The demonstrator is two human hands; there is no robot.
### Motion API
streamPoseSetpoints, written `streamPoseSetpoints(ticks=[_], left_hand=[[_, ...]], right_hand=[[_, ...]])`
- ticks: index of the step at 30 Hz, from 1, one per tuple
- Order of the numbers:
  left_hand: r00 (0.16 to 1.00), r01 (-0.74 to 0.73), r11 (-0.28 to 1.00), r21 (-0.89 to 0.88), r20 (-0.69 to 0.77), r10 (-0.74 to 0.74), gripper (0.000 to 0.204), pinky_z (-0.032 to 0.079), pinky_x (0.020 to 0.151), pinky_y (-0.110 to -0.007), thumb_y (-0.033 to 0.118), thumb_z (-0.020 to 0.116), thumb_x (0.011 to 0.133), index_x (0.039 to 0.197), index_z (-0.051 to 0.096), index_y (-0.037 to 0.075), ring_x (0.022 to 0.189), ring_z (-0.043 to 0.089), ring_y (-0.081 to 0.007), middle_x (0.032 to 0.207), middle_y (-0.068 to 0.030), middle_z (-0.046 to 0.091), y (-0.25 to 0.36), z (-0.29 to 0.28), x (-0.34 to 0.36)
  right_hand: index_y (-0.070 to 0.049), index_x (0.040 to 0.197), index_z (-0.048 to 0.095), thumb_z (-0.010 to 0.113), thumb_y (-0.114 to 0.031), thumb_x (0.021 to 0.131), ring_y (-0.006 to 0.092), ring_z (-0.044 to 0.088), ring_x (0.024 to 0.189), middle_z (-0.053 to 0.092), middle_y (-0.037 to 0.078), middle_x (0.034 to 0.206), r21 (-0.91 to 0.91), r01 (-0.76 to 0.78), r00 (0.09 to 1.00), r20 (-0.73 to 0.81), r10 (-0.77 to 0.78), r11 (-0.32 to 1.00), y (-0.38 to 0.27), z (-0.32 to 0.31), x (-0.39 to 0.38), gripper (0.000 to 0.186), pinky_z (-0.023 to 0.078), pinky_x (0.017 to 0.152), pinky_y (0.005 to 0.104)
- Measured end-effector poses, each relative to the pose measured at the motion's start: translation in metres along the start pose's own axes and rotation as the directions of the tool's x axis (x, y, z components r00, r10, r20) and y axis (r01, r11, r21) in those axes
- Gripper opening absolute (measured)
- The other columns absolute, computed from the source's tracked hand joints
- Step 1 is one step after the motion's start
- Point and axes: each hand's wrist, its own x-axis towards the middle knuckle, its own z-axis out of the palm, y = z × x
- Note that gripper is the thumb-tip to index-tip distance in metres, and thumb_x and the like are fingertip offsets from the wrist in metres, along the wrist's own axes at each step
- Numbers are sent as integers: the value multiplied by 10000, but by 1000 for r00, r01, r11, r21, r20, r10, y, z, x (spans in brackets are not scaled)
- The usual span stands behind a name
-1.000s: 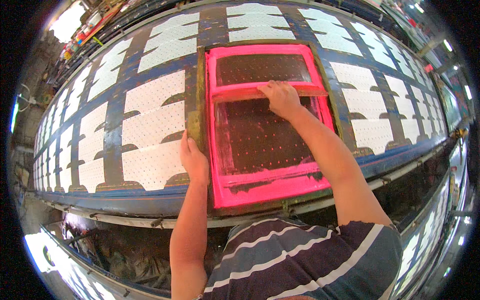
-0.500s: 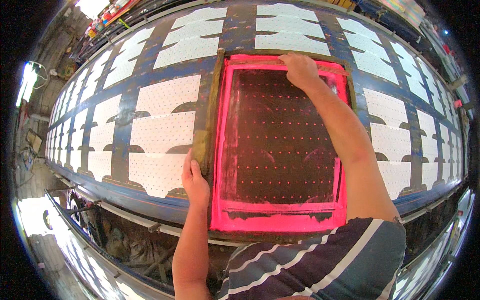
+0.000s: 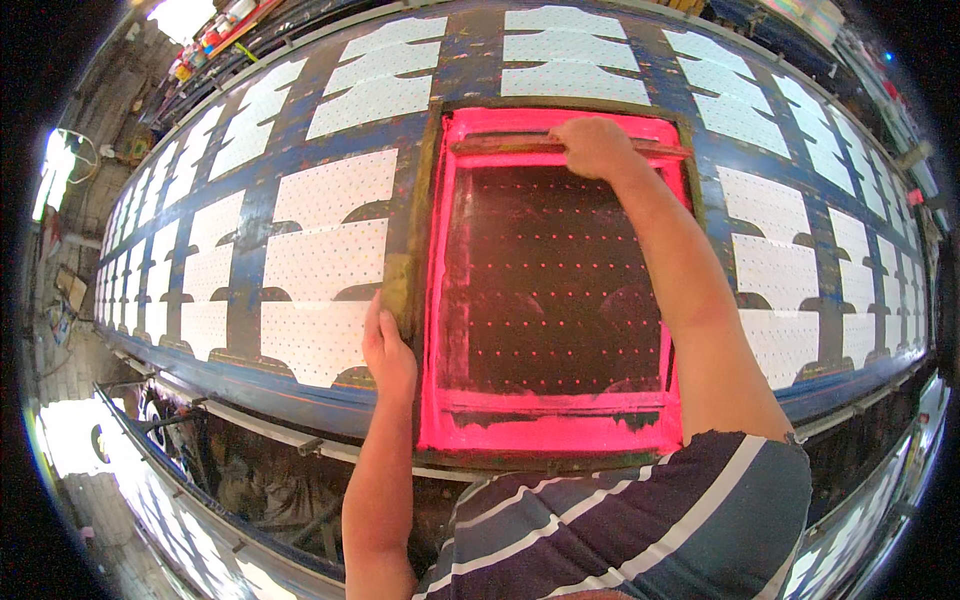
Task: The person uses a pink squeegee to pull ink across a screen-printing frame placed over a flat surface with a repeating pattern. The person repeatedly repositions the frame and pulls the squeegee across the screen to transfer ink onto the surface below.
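A printing screen with a dark wooden frame [image 3: 431, 180], bright pink ink round its border and rows of pink dots across its dark middle [image 3: 545, 300], lies on the long table. My right hand [image 3: 595, 148] is closed on a long squeegee bar [image 3: 500, 145] lying across the screen's far end, over pink ink. My left hand [image 3: 390, 345] grips the left side of the frame beside a yellowish patch [image 3: 398, 285], its fingertips partly hidden.
Dotted white cut pieces [image 3: 325, 250] lie in rows to both sides of the screen and behind it on the dark blue table [image 3: 250, 370]. A metal rail [image 3: 330, 448] runs along the near edge. Colourful containers [image 3: 215, 35] stand at the back left.
The squeegee in my right hand went from partway down the screen to its far end, then came slightly back toward me. My left hand stays at the frame. The view has shifted a little.
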Motion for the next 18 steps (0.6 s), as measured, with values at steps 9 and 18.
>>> streamPoseSetpoints(ticks=[9, 18], left_hand=[[997, -79, 997, 17, 7, 79, 477, 480, 1213, -442, 194, 473, 1188, 1558, 612, -75, 1420, 649, -380, 1518, -280, 684, 2, -2, -1], [984, -174, 985, 11, -36, 175, 493, 514, 1153, -479, 271, 601, 1142, 1508, 645, -57, 1310, 699, -424, 1400, -291, 732, -23, 3, 7]], right_hand=[[-125, 1141, 825, 708, -155, 898, 396, 815, 1037, 828, 180, 1080, 29, 39, 999, 6, -39, 999, -100, 2, -145, 272, 652, 915, 563], [-167, 1181, 825, 741, -50, 830, 362, 774, 1116, 796, 115, 1121, 121, -41, 998, 44, 36, 992, -219, -6, -298, 379, 626, 946, 523]])
